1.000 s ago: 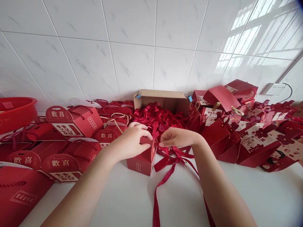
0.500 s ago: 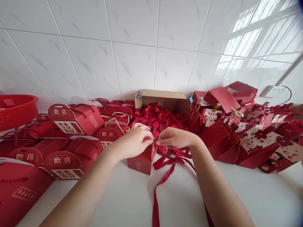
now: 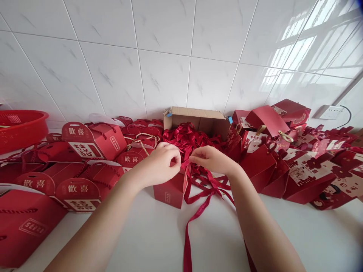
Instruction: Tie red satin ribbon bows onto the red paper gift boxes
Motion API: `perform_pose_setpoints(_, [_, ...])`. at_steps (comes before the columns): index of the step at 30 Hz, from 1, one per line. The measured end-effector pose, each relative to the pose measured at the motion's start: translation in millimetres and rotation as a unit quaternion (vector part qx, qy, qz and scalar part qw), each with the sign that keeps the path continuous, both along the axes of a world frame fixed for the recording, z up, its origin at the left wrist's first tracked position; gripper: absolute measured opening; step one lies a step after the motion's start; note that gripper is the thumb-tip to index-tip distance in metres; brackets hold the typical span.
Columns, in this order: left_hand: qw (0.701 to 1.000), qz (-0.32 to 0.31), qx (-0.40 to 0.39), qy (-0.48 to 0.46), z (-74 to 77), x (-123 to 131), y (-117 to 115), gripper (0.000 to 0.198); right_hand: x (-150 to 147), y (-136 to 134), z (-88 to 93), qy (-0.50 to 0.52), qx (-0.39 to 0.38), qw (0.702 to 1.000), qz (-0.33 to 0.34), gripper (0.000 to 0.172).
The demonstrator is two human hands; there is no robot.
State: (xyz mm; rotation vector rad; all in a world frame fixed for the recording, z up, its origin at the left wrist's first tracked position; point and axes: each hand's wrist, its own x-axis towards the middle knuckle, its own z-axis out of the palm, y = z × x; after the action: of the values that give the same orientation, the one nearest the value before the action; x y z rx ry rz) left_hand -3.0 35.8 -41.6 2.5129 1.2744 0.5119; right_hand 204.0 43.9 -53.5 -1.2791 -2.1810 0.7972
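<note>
A small red gift box [image 3: 169,193] stands on the white table, partly hidden behind my left hand. My left hand [image 3: 165,161] is above its top, thumb and fingers pinched on a red ribbon [image 3: 185,165]. Facing it, my right hand [image 3: 211,159] pinches the same ribbon near the box's upper right edge. More red ribbon [image 3: 200,212] trails from beside the box toward the table's front. Straight behind my hands, an open cardboard box [image 3: 198,112] holds a heap of loose red ribbons [image 3: 195,136].
On the left, several red gift boxes [image 3: 95,141] with rope handles are stacked, near a red plastic basket [image 3: 25,132]. Red gift bags [image 3: 307,173] crowd the right side. A power socket [image 3: 330,112] sits by the tiled wall [image 3: 167,79]. The white table [image 3: 150,241] spreads in front.
Both hands have risen slightly at the box top, with the ribbon lifted between their fingertips. The whole view has shifted a little.
</note>
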Motion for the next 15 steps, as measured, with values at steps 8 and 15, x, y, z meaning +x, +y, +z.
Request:
perform_pose_setpoints(8, [0.997, 0.051, 0.055, -0.017, 16.7, -11.0, -4.6, 0.017, -22.4, -2.7, -6.1, 0.174, -0.038, 0.98, 0.09, 0.034])
perform_pose_setpoints(15, [0.992, 0.124, 0.004, 0.012, 21.2, -21.8, -7.2, 0.022, -17.6, -5.0, -1.0, 0.262, -0.03, 0.963, 0.06, 0.029])
